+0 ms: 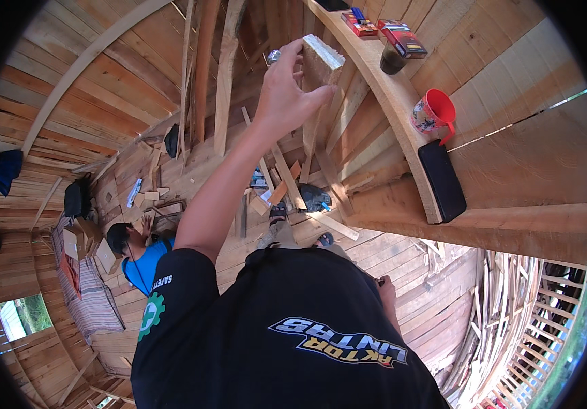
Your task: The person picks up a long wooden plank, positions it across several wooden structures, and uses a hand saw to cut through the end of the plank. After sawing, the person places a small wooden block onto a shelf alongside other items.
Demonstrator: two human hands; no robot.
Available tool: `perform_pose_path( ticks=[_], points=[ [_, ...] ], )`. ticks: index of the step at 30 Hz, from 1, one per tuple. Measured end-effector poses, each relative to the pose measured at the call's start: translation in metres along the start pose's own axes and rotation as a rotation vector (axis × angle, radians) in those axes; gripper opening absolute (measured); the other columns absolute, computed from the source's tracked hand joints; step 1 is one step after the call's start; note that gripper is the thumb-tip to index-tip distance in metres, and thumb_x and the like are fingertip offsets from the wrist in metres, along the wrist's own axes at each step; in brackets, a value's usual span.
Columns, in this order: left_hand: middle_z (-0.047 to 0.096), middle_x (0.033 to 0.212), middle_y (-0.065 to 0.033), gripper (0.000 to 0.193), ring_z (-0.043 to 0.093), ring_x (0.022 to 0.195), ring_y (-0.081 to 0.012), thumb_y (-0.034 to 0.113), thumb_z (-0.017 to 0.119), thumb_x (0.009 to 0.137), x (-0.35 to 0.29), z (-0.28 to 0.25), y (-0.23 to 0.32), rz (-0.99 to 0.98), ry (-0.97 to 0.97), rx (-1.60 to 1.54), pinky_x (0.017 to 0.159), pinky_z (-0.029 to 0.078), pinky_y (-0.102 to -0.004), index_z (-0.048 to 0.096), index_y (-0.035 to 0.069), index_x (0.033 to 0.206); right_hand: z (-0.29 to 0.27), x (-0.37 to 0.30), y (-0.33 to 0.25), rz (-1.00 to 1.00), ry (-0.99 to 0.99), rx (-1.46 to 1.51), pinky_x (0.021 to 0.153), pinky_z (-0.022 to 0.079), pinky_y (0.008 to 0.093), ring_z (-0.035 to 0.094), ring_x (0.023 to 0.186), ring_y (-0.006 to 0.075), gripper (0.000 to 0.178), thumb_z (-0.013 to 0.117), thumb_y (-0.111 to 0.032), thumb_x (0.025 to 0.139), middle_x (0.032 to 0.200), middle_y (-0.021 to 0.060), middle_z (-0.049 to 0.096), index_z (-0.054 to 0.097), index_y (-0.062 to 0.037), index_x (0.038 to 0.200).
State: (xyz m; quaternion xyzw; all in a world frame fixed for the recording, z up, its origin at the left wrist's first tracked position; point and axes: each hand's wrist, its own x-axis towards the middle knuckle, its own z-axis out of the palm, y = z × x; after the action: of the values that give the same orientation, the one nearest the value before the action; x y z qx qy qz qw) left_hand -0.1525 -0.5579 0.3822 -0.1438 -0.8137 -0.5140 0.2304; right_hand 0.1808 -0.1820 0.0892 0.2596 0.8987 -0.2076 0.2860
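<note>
My left arm is stretched up and away, and my left hand (pixel 287 99) grips the upper end of a wooden post (pixel 323 56), thumb on one side and fingers on the other. The post's sawn end is pale and rough. Beside the fingers shows a small shiny silvery thing (pixel 274 56) that I cannot make out. Low at my right side, my right hand (pixel 388 297) is partly hidden by my black shirt. Its fingers look curled, with something small and dark at them, too little in view to name.
A curved beam (pixel 375 85) on the right bears a red mug (pixel 434 111), a black phone (pixel 442 180), a dark cup (pixel 392 61) and small red packs (pixel 402 39). Wood offcuts (pixel 287 178) litter the plank floor. A person in blue (pixel 145 262) crouches at left near cardboard boxes (pixel 82 238).
</note>
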Motion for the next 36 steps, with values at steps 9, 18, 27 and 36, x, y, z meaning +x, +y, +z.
perform_pose_path(
  ticks=[9,18,27,36],
  points=[
    [0.055,0.119,-0.0134,0.077,0.055,0.111,-0.0257,0.019,0.081,0.067,0.054,-0.005,-0.092,0.087,-0.020,-0.069,0.091,0.049,-0.0378,0.041,0.003,0.131,0.043,-0.020,-0.014,0.280,0.102,0.057,0.080,0.048,0.0504,0.061,0.091,0.0457,0.043,0.062,-0.029,0.074,0.090,0.0326,0.063,0.060,0.0115,0.089],
    [0.055,0.118,-0.0153,0.074,0.055,0.111,-0.0284,0.021,0.081,0.067,0.084,-0.016,-0.161,0.055,0.001,-0.116,0.090,0.050,-0.0367,0.043,0.002,0.128,0.056,-0.029,-0.083,0.385,0.153,0.096,0.083,0.047,0.0488,0.061,0.094,0.0452,0.046,0.061,-0.032,0.074,0.093,0.0322,0.062,0.061,0.0090,0.094],
    [0.056,0.117,-0.0167,0.074,0.056,0.108,-0.0295,0.024,0.081,0.067,0.107,-0.011,-0.186,0.046,-0.027,-0.159,0.089,0.049,-0.0374,0.043,0.001,0.127,0.054,-0.024,-0.134,0.391,0.193,0.144,0.083,0.047,0.0477,0.061,0.094,0.0449,0.047,0.062,-0.033,0.074,0.093,0.0305,0.063,0.061,0.0088,0.095],
    [0.055,0.115,-0.0173,0.075,0.056,0.107,-0.0316,0.025,0.081,0.067,0.115,0.005,-0.189,0.083,-0.078,-0.178,0.089,0.048,-0.0384,0.043,0.001,0.127,0.060,-0.030,-0.145,0.430,0.185,0.151,0.082,0.047,0.0477,0.061,0.093,0.0446,0.046,0.062,-0.032,0.074,0.092,0.0313,0.063,0.061,0.0093,0.094]
  ],
)
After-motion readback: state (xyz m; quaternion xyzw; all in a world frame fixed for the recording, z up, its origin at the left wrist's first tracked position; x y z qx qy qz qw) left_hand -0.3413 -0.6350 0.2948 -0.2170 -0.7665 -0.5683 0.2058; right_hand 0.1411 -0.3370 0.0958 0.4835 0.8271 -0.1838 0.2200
